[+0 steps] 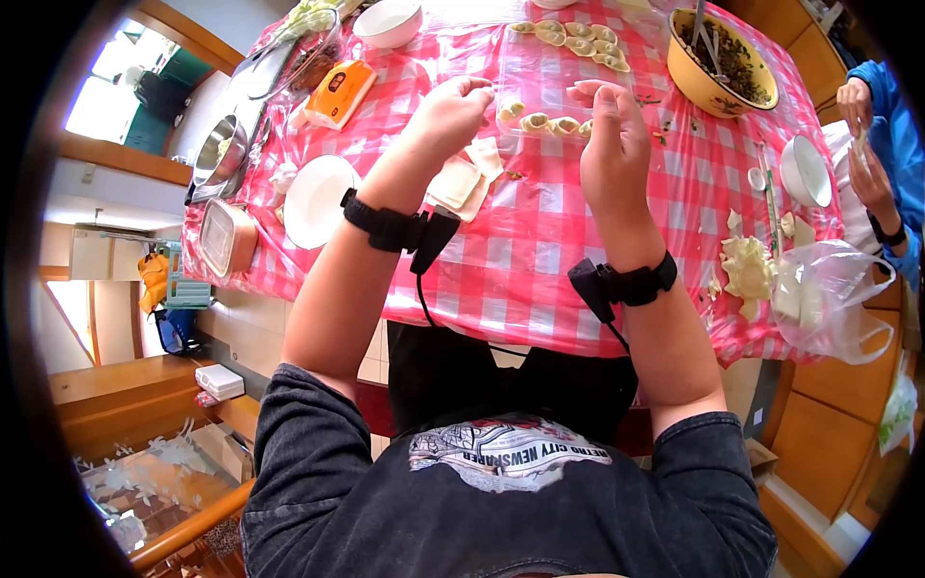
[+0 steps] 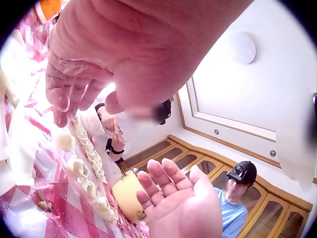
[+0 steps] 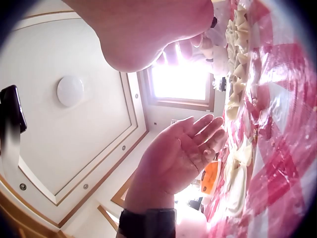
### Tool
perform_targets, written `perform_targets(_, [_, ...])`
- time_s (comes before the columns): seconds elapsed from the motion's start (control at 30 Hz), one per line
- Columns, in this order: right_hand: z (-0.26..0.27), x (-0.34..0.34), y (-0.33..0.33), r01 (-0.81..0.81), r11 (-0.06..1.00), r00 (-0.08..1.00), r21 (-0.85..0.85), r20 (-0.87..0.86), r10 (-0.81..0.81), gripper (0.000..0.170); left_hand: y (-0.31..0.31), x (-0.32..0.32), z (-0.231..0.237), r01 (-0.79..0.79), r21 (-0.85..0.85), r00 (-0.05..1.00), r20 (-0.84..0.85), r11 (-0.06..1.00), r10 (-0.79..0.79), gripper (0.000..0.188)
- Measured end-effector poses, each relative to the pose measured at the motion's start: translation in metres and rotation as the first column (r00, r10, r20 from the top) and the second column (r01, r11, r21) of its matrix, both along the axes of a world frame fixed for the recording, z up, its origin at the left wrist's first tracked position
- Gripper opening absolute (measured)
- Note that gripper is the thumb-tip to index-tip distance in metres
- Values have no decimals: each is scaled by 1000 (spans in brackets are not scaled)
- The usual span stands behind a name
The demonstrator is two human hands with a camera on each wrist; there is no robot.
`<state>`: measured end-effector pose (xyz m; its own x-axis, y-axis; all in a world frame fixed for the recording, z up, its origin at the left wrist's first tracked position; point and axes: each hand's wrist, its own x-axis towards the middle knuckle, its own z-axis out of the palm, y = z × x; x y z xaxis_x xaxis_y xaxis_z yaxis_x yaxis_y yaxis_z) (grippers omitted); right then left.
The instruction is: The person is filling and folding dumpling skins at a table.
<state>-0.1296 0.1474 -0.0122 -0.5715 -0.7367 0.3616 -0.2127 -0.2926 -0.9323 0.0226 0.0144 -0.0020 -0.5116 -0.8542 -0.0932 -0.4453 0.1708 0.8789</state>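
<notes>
Over the table, my left hand point(image 1: 449, 118) has loosely bent fingers with nothing between them. My right hand point(image 1: 615, 144) faces it, palm inward, its fingers extended and bare. Between and just beyond the hands lies a short row of folded dumplings point(image 1: 550, 124) on a clear tray point(image 1: 540, 77). More dumplings point(image 1: 578, 44) stand in rows at its far side. Below my left hand is a stack of pale dough wrappers point(image 1: 457, 186), partly hidden by the wrist strap. In the left wrist view, my left fingertips hang close over the dumplings point(image 2: 84, 181).
A yellow basin of dark chopped filling point(image 1: 732, 72) with utensils stands at the far right, a white bowl point(image 1: 806, 171) nearby. A plate point(image 1: 319, 200), orange tissue pack point(image 1: 340, 93) and lidded container point(image 1: 227, 238) are leftward. A plastic bag point(image 1: 831, 294) hangs over the right edge; another person's hands point(image 1: 867, 154) work beyond.
</notes>
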Motion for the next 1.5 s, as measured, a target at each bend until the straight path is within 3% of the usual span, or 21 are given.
perform_targets(0.17, [-2,0,-4,24,991,999,-130,-40,-29,33,-21,-4,-10,-9,6,996,88,1000,8,41])
perform_targets(0.23, [-2,1,-4,20,992,999,-122,-43,-26,32,-17,-7,-5,-30,44,999,26,999,28,43])
perform_targets(0.57, [-2,3,-4,27,992,996,-121,-79,-36,35,-23,-15,-7,11,13,999,48,1000,-12,50])
perform_targets(0.67, [-1,3,-2,12,995,998,-97,-66,-19,35,-26,-19,-7,19,35,989,147,999,-24,51])
perform_targets(0.73, [-1,4,-3,11,995,997,-99,-69,-18,35,-30,-22,-17,17,-55,998,68,998,-13,55])
perform_targets(0.93, [3,5,-1,6,997,998,-73,-66,-10,35,-44,-27,-28,87,-124,991,115,989,-73,56])
perform_targets(1.17, [1,4,-2,-10,997,999,-82,-47,6,35,-50,-33,-28,105,-70,989,108,992,-98,56])
perform_targets(1.23, [-2,3,-3,-3,996,998,-94,-64,-3,35,-45,-34,-19,107,-30,976,192,994,-99,54])
perform_targets(1.4, [1,4,-2,8,995,996,-98,-85,-16,35,-41,-37,-19,75,-51,994,78,996,-71,56])
perform_targets(1.5, [3,4,0,-37,999,999,13,-19,37,37,-40,-38,-18,62,-36,996,73,997,-60,53])
